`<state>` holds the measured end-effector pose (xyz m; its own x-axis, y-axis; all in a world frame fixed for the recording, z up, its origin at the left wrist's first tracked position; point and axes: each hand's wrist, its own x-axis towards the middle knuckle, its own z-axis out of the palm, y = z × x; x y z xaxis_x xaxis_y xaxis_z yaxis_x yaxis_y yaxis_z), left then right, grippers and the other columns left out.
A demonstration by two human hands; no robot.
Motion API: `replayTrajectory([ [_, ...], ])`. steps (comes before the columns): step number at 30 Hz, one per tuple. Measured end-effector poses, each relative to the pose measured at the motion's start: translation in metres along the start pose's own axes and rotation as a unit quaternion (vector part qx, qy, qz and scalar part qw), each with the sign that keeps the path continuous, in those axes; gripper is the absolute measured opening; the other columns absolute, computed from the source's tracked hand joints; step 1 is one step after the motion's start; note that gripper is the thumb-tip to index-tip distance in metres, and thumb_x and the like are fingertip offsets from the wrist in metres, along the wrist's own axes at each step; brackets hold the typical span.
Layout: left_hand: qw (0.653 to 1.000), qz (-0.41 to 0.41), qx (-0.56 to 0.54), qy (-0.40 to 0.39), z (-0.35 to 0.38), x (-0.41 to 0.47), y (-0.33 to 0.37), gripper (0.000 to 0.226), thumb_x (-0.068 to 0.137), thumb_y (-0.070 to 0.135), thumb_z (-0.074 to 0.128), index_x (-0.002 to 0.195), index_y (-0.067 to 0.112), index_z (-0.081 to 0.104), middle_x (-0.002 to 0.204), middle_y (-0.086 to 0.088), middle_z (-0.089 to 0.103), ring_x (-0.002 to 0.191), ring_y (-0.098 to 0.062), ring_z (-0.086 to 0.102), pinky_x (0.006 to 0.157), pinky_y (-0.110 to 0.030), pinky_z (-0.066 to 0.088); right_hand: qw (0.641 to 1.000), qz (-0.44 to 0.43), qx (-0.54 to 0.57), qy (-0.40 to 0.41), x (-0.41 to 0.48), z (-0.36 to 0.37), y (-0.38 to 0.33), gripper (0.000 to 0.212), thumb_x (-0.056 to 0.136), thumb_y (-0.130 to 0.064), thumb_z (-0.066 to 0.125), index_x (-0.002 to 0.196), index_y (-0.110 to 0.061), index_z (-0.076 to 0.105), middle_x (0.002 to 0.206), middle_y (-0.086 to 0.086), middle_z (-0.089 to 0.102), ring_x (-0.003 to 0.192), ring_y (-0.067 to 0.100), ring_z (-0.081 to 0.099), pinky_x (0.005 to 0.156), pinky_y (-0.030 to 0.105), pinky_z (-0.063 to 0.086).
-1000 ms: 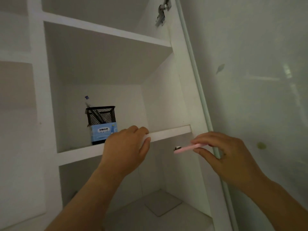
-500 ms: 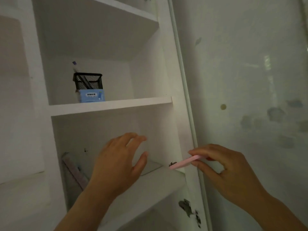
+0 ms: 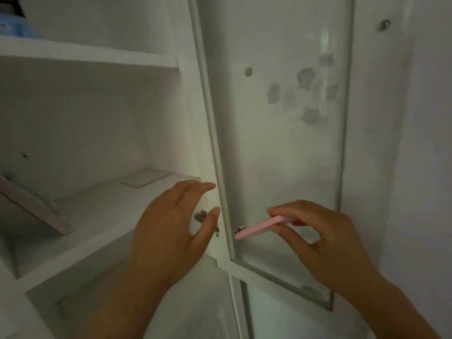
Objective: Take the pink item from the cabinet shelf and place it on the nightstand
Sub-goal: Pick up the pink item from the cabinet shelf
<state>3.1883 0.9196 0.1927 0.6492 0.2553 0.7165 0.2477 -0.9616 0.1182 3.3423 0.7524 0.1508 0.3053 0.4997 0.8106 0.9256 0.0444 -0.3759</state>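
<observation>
White cabinet shelves (image 3: pixel 102 206) fill the left of the view, and a glass-panelled cabinet door (image 3: pixel 281 143) stands open on the right. In front of that glass the right hand (image 3: pixel 325 243) pinches a slim flat pink item (image 3: pixel 259 227), with the thumb beneath, the fingers (image 3: pixel 288 210) curled over the top, and the grip clamped on its right end. From the grip the item juts leftward and a little downward. Its long axis runs from the fingers toward the door's inner edge. Its free end carries a small dark and metal tip and points at the left hand (image 3: pixel 171 226).

The item is off the shelf, held in the air just beside the door frame. The left hand hovers near that free end, fingers loosely spread and holding nothing, in front of a small metal hinge (image 3: pixel 201 214) on the white frame.

The right hand alone has the item, so the carry likely falls to it. The nightstand is out of view. The item probably has to be drawn back toward the body, keeping the free end off the glass.
</observation>
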Motion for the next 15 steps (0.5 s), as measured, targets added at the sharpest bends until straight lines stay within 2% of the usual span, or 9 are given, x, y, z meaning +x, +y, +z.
replayTrajectory([
  [4, 0.997, 0.006, -0.061, -0.052, 0.037, -0.023, 0.038, 0.041, 0.086, 0.052, 0.034, 0.120, 0.035, 0.049, 0.120, 0.013, 0.055, 0.104, -0.006, 0.052, 0.083, -0.027, 0.040, 0.997, 0.065, -0.034, 0.002, -0.051, -0.031, 0.008, 0.022, 0.082, -0.039, 0.056, 0.102, -0.034, 0.065, 0.094, -0.023, 0.064, 0.087, -0.008, 0.058, 0.077, 0.015, 0.048],
  [7, 0.991, 0.023, -0.089, -0.095, 0.063, -0.041, 0.072, 0.041, 0.086, 0.053, 0.034, 0.121, 0.036, 0.048, 0.123, 0.011, 0.055, 0.110, -0.009, 0.051, 0.088, -0.029, 0.040, 0.992, 0.106, -0.061, 0.014, -0.087, -0.062, 0.013, 0.022, 0.082, -0.038, 0.058, 0.101, -0.032, 0.066, 0.093, -0.022, 0.064, 0.087, -0.007, 0.059, 0.077, 0.015, 0.049],
  [12, 0.974, 0.047, -0.167, -0.145, 0.096, -0.068, 0.136, 0.043, 0.086, 0.054, 0.034, 0.122, 0.036, 0.048, 0.123, 0.016, 0.051, 0.111, -0.001, 0.045, 0.089, -0.025, 0.038, 0.976, 0.180, -0.122, 0.000, -0.149, -0.119, 0.020, 0.023, 0.082, -0.037, 0.057, 0.103, -0.032, 0.065, 0.095, -0.023, 0.063, 0.087, -0.009, 0.057, 0.078, 0.009, 0.046],
  [15, 0.960, 0.075, -0.212, -0.166, 0.114, -0.082, 0.191, 0.042, 0.086, 0.054, 0.036, 0.121, 0.036, 0.048, 0.119, 0.022, 0.046, 0.105, 0.008, 0.041, 0.085, -0.017, 0.036, 0.963, 0.221, -0.157, -0.012, -0.185, -0.161, 0.020, 0.023, 0.083, -0.035, 0.057, 0.105, -0.030, 0.065, 0.097, -0.020, 0.065, 0.089, -0.008, 0.056, 0.080, 0.008, 0.045],
])
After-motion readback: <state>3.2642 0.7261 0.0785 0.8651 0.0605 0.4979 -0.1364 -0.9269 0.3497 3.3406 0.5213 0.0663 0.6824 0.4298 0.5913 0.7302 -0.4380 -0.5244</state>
